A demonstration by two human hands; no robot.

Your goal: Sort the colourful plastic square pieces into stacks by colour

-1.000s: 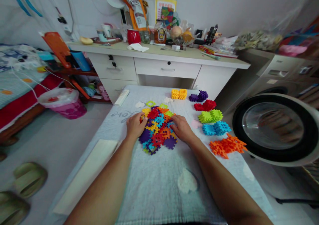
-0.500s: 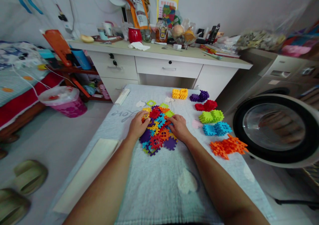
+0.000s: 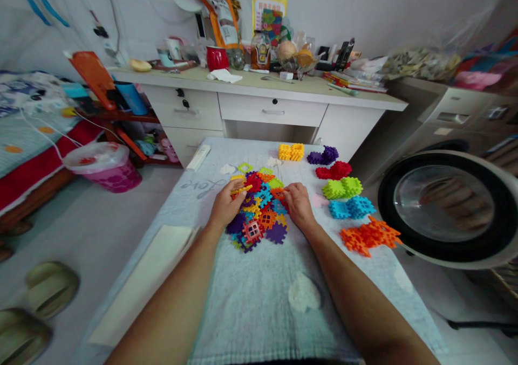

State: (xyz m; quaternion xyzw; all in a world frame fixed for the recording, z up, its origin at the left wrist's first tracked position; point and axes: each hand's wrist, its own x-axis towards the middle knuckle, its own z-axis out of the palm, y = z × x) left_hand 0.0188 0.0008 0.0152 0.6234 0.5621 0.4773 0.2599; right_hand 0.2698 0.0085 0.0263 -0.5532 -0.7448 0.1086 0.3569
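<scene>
Head view, left fingers [image 3: 229, 187] pinching yellow piece [image 3: 244, 188]

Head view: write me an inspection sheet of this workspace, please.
Surface: table under a pale blue cloth.
Pieces: mixed-colour pile in the middle; yellow, purple, red, green, blue and orange groups beyond and to the right.
Left hand: pinches a yellow piece at the pile's left edge.
Right hand: fingertips at an orange piece; grip unclear.
Clutter: white box and long white slab along the table's left side.
Cables: white ones by the bed.
Surroundings: crowded desk, pink bin, washing machine with its door open.
</scene>
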